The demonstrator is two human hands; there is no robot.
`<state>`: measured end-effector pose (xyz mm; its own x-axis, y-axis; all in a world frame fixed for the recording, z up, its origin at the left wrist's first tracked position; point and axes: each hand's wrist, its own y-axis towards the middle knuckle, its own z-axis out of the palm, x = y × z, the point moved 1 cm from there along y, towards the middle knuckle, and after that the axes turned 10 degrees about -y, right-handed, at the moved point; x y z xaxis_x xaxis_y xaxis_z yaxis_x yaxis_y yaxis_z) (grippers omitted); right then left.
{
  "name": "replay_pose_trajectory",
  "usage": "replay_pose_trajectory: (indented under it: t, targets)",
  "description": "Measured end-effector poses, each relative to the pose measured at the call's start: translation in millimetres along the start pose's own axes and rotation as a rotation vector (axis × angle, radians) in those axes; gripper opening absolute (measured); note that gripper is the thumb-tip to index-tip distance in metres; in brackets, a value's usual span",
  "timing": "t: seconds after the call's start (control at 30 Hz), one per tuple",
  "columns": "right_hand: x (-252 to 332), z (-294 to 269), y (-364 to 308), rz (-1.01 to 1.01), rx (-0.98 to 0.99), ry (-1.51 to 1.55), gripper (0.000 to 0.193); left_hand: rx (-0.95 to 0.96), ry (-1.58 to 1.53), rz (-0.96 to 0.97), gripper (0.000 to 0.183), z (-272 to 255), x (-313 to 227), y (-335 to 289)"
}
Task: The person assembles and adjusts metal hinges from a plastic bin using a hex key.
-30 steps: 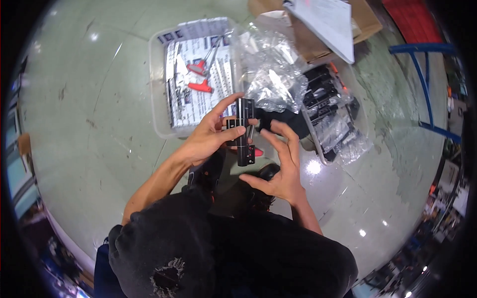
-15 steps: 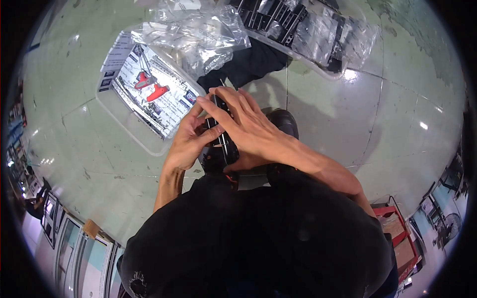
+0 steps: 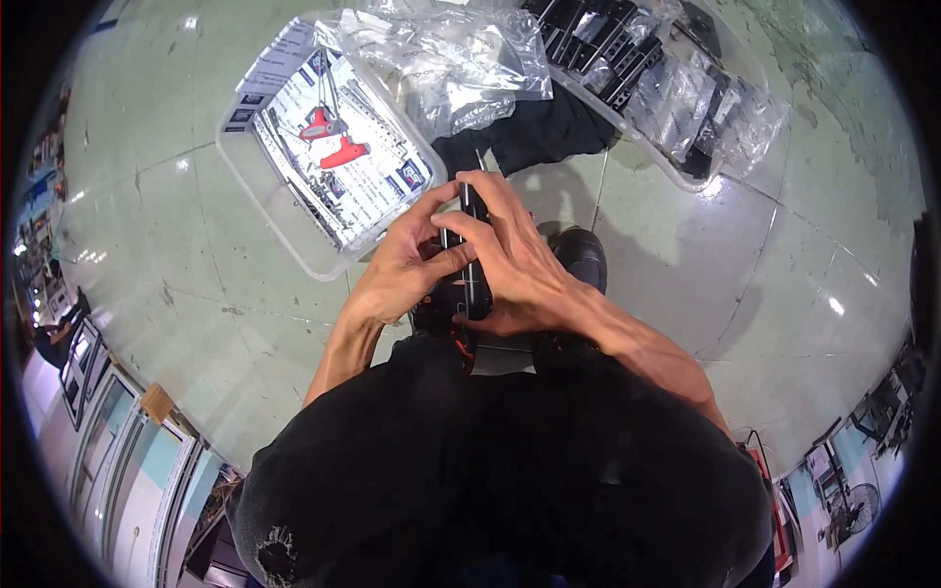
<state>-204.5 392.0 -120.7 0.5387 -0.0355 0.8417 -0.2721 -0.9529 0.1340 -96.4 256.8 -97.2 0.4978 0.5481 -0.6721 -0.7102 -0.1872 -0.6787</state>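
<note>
A long black part with shiny edges, like a metal profile [image 3: 477, 286], is held upright between my two hands, above my shoes. My left hand [image 3: 394, 272] grips it from the left, thumb laid across its face. From the right, my right hand [image 3: 527, 267] wraps it, fingers bent over the top and thumb near the lower end. A thin metal tip [image 3: 480, 157] shows just beyond the fingertips; what it belongs to is hidden. To the left lie two T-handle hex keys with red grips [image 3: 343, 153], in a clear plastic bin [image 3: 284, 240].
Printed paper and small loose hardware [image 3: 328, 201] line the bin. Clear plastic bags [image 3: 446, 64] and black cloth [image 3: 554, 127] lie beyond my hands. A second clear bin [image 3: 698, 183] at far right holds black metal parts [image 3: 598, 49] and bagged pieces. My black shoe [image 3: 580, 257] stands on the tiled floor.
The view has shifted, so the bins and bags appear lower and further right. The black part now stands straighter between my hands, and both hands still hold it.
</note>
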Motion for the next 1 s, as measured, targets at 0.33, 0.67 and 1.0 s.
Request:
replay_pose_trajectory:
  t: [0.33, 0.67, 1.0]
  targets:
    - [-3.3, -13.5, -3.1, 0.03, -0.019, -0.137, 0.131, 0.092, -0.331, 0.003, 0.043, 1.1, -1.1, 6.0]
    - [-10.1, -9.4, -8.0, -0.041, -0.023, -0.141, 0.127, 0.077, -0.327, -0.024, 0.036, 1.5, -3.4, 1.9]
    - [-8.0, -13.5, -6.9, -0.013, -0.018, -0.194, 0.122, 0.046, -0.23, 0.015, 0.038, 4.4, -1.7, 5.4]
